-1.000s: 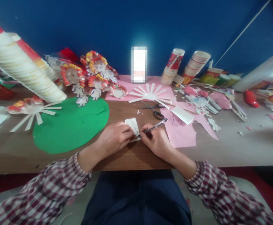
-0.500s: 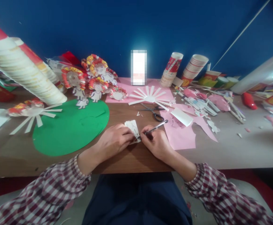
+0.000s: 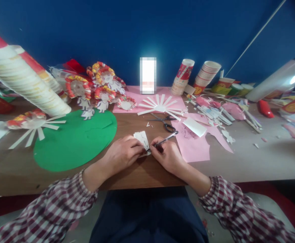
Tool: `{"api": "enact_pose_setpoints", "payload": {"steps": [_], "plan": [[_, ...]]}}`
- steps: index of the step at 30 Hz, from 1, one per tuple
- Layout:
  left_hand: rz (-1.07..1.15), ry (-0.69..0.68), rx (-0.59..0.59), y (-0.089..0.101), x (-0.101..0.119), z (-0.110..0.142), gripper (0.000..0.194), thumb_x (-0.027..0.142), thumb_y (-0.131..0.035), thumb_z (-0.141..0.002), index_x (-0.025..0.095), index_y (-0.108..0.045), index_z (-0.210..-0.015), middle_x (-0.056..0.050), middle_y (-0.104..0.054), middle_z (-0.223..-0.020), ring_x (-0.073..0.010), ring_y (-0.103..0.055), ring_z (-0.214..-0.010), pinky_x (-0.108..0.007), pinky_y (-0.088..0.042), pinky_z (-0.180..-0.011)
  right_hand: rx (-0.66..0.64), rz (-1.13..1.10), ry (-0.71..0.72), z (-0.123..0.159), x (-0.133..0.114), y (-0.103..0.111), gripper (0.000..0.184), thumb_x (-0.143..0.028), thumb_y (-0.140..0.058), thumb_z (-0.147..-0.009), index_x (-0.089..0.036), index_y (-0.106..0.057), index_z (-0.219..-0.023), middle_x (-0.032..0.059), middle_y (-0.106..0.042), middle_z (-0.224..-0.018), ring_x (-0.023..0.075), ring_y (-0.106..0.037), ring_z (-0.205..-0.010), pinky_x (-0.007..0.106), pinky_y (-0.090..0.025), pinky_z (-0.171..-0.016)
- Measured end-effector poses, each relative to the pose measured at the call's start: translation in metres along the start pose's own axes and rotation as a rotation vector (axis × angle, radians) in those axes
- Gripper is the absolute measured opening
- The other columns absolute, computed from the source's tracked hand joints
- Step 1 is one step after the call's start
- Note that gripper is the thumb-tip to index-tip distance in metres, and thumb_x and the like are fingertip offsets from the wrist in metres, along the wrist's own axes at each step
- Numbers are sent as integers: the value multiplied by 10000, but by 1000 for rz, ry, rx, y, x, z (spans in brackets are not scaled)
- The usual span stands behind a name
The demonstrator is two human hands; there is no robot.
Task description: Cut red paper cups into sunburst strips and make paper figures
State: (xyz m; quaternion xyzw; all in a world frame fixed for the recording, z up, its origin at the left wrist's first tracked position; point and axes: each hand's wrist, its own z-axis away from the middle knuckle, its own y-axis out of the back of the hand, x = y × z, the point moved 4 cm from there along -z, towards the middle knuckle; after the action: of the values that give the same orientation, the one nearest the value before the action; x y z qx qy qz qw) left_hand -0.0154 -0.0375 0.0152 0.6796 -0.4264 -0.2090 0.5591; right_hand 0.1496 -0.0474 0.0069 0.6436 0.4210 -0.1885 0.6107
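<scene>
A small piece of white paper (image 3: 141,136) with dark drawn lines lies on the brown table in front of me. My left hand (image 3: 124,151) has its fingers bent together on the paper's left and lower part, holding it down. In my right hand (image 3: 169,155) a pen (image 3: 168,136) is pinched, its tip down at the paper's lower right edge. The tip itself is partly hidden by the fingers. Just beyond the pen lie black-handled scissors (image 3: 169,127), on the table and the edge of a pink sheet (image 3: 196,150).
A green paper oval (image 3: 69,145) lies left, with paper figures (image 3: 102,101) in red-yellow rings behind it. White paper strips (image 3: 160,107) fan out ahead. Stacks of paper cups (image 3: 42,89) lean at left; more cups (image 3: 205,76) stand back right, near paper scraps (image 3: 219,113).
The view has shifted slightly, so things sit a little lower and to the left. Both hands stay at the paper, with the pen still in the right one.
</scene>
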Motion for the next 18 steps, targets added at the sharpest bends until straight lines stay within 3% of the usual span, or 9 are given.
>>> {"api": "enact_pose_setpoints", "payload": {"steps": [18], "plan": [[-8,8,-15,-2,-1,1,213,262,-495,-922,207,-699,-946,-60,-675,-922,-184,-564,-872,-312,-462,-759,-12,-10,0,1,0,0,121,-251,-513,-883,-193,-561,-788,-9,-602,-635,127,-566,-565,218,-393,-557]]}}
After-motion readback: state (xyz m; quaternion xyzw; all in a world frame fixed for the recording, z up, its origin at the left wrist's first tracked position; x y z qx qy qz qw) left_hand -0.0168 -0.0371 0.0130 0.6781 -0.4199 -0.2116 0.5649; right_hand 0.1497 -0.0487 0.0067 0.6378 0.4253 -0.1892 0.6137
